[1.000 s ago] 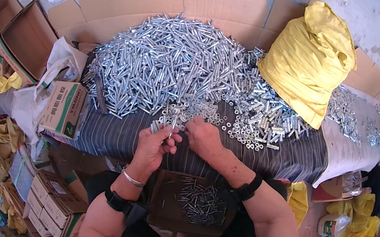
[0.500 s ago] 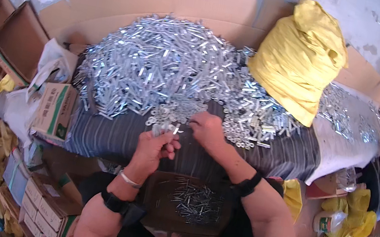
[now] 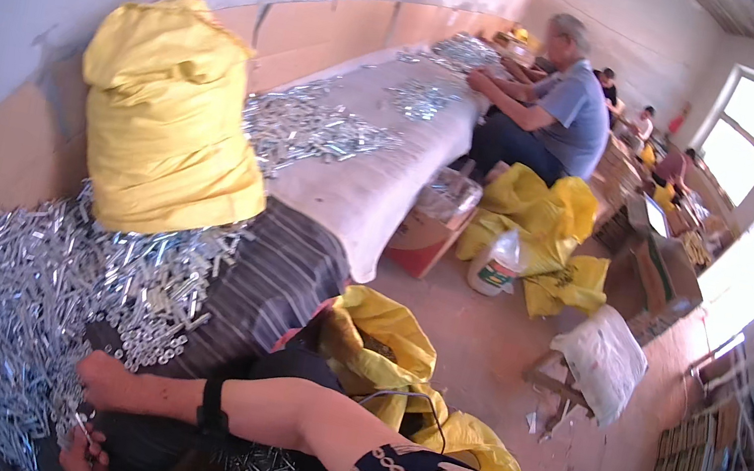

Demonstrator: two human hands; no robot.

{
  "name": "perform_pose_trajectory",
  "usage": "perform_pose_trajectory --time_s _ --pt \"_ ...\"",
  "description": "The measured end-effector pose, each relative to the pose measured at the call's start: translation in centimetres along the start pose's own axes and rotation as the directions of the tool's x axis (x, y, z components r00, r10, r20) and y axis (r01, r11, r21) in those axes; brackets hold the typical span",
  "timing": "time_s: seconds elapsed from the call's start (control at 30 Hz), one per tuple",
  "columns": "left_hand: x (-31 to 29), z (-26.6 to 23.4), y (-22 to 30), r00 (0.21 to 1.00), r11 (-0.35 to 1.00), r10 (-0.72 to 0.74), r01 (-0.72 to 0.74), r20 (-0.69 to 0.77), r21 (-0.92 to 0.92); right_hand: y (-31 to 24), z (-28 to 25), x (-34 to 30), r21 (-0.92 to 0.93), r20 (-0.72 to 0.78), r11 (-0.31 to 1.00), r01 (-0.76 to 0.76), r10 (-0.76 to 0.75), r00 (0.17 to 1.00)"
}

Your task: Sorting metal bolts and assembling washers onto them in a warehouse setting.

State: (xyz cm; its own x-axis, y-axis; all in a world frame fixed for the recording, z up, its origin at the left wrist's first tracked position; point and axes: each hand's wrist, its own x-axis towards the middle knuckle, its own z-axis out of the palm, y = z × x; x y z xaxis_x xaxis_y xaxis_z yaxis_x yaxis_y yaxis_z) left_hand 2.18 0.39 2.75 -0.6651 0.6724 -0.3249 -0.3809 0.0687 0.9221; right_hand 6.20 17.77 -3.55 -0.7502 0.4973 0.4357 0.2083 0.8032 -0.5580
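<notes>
At the lower left edge, my left hand (image 3: pixel 85 464) is closed on a small silver metal rod (image 3: pixel 82 427), which points up from its fingers. Just above it, my right hand (image 3: pixel 107 382) is closed, its fingertips turned away, so whatever they pinch is hidden. Both hands are beside a large heap of loose silver metal sleeves (image 3: pixel 15 313) on a dark striped cloth (image 3: pixel 275 268). A cluster of small nuts or washers (image 3: pixel 152 349) lies just beyond my right hand. Below my right forearm, several thin bolts (image 3: pixel 260 470) lie in a dark tray.
A full yellow sack (image 3: pixel 169 128) stands on the heap. Further along the cloth-covered bench (image 3: pixel 376 185) lie more metal parts, and a seated person (image 3: pixel 561 107) works there. Yellow bags (image 3: pixel 380 332), a white jug (image 3: pixel 495 269) and a covered stool (image 3: pixel 602 361) occupy the floor.
The view has swung to the right, bringing the room and other people into sight. My hands now appear at the lower left, still close together by the heap.
</notes>
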Motion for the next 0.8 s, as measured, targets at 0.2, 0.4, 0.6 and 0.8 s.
perform_pose_trajectory --time_s 0.2,0.4,0.6,0.8 --pt "-0.7 -1.1 -0.2 0.912 0.858 0.311 -0.39 0.266 0.334 -2.3 -0.9 0.0 0.579 -0.026 0.814 -0.049 0.079 0.997" --pt "-0.6 0.9 0.6 0.995 1.0 0.017 -0.016 0.095 -0.008 -2.4 -1.1 -0.6 0.528 -0.232 0.838 0.14 -0.017 0.973" --pt "1.1 -2.4 -1.5 0.951 0.888 0.23 -0.291 0.205 0.355 -4.0 -2.7 -2.6 0.189 -0.127 0.913 0.361 -0.342 0.931" --pt "3.1 -6.1 -2.6 0.829 0.677 0.424 -0.558 0.365 0.48 -1.1 -3.9 -0.3 -0.079 -0.142 0.992 0.098 -0.109 0.984"
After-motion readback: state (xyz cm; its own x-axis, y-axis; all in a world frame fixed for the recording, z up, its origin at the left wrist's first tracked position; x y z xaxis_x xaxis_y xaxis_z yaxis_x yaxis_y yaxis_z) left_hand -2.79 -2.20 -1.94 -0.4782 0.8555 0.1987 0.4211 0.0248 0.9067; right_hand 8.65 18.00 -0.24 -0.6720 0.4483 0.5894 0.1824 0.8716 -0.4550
